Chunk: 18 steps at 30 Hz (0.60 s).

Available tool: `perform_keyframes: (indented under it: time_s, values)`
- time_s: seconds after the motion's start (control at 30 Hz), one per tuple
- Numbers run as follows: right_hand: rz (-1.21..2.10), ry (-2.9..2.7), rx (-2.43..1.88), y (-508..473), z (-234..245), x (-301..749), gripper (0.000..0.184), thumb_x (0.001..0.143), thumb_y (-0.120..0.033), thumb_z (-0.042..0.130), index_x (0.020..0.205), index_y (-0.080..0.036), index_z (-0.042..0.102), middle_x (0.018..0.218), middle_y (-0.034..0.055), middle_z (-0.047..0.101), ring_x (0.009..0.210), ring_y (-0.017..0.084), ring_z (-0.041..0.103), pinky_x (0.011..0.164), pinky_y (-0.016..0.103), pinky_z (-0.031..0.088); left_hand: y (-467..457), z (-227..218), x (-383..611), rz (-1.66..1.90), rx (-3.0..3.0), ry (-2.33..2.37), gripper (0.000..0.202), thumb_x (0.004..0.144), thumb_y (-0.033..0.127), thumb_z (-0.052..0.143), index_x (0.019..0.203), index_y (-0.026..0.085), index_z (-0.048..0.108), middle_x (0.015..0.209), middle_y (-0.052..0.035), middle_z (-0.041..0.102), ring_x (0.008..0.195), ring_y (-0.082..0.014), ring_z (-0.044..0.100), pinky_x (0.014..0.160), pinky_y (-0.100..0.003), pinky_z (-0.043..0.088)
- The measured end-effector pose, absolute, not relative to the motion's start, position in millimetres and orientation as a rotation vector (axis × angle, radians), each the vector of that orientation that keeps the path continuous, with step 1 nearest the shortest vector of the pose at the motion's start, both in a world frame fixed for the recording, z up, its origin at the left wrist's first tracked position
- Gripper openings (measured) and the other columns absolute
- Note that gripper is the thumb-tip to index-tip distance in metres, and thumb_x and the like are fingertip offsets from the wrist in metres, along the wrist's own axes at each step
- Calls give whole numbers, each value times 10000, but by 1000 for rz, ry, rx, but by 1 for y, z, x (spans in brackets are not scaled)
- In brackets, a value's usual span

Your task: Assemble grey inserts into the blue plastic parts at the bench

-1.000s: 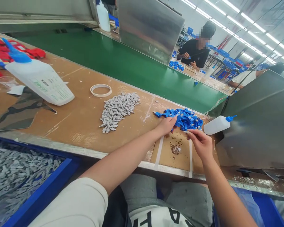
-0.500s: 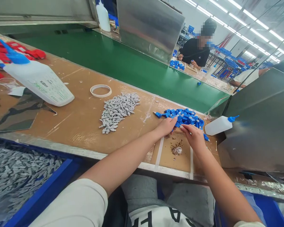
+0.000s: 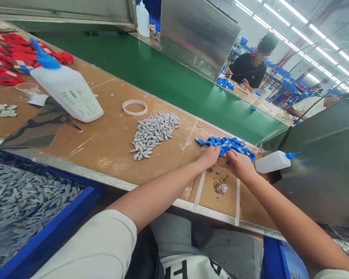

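My left hand (image 3: 209, 158) is closed, its thumb and fingers pinched together at the near edge of a pile of blue plastic parts (image 3: 235, 144). Close by on the right, my right hand (image 3: 241, 166) is also closed, knuckles up, its fingertips almost meeting the left ones. Whatever the two hands hold is hidden behind the fingers. Just below them, a small clear glass-like cup (image 3: 221, 188) stands on the brown work surface among wet drops. To the left lies a heap of small grey parts (image 3: 155, 133).
A white squeeze bottle (image 3: 273, 162) lies by the metal panel (image 3: 322, 166). Left are a tape roll (image 3: 134, 108), a larger bottle (image 3: 72, 93), red parts (image 3: 11, 58) and a blue bin (image 3: 84, 197) of grey pieces. Beyond the green belt (image 3: 163, 77), a person (image 3: 250, 66) works.
The view has shifted, so the bench sits further right. My right hand has turned knuckles up and its fingers have closed in beside my left hand.
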State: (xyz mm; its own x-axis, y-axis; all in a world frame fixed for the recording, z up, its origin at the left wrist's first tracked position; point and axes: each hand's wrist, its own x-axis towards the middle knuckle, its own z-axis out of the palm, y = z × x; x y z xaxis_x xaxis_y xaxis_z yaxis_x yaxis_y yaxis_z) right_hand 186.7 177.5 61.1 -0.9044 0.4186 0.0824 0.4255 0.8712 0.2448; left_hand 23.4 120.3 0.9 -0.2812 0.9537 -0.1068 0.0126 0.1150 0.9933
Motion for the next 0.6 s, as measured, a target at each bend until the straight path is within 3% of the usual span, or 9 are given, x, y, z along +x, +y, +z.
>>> perform_keyframes:
  time_s: [0.13, 0.27, 0.4, 0.5, 0.6]
  values:
    - [-268, -2979, -742, 190, 74, 181, 344, 1087, -349, 379, 867, -199, 596, 902, 71, 694, 726, 176, 583, 613, 297, 248, 120, 9, 15, 1332, 906, 1364, 626, 993, 617, 359, 545, 217, 534, 422, -46, 526, 397, -177, 497, 460, -290, 371]
    - [-102, -2946, -934, 212, 83, 165, 392, 1096, -399, 336, 868, -213, 595, 843, 48, 693, 768, 187, 610, 660, 268, 321, 118, 25, -10, 1443, 623, 1023, 581, 938, 722, 333, 860, 205, 587, 427, 40, 425, 337, -141, 381, 387, -249, 301]
    - [-305, -3032, -1122, 228, 85, 151, 395, 1092, -419, 346, 932, -221, 648, 877, 61, 733, 768, 199, 631, 632, 279, 293, 118, 31, -30, 1752, 327, 667, 272, 812, 457, 548, 946, 231, 477, 563, 72, 432, 412, -118, 434, 384, -197, 288]
    - [-529, -3090, -1066, 224, 91, 146, 432, 1080, -459, 377, 882, -219, 678, 859, 76, 746, 722, 199, 635, 598, 292, 244, 125, 27, -28, 1858, 181, 593, 383, 655, 255, 628, 978, 249, 423, 672, 64, 495, 515, -121, 524, 405, -165, 296]
    - [-515, -3001, -832, 201, 99, 129, 503, 1067, -523, 389, 774, -210, 653, 780, 72, 722, 674, 191, 624, 584, 295, 240, 134, 22, -19, 1862, 133, 615, 447, 669, 216, 687, 1049, 247, 455, 700, 52, 526, 518, -109, 512, 431, -167, 316]
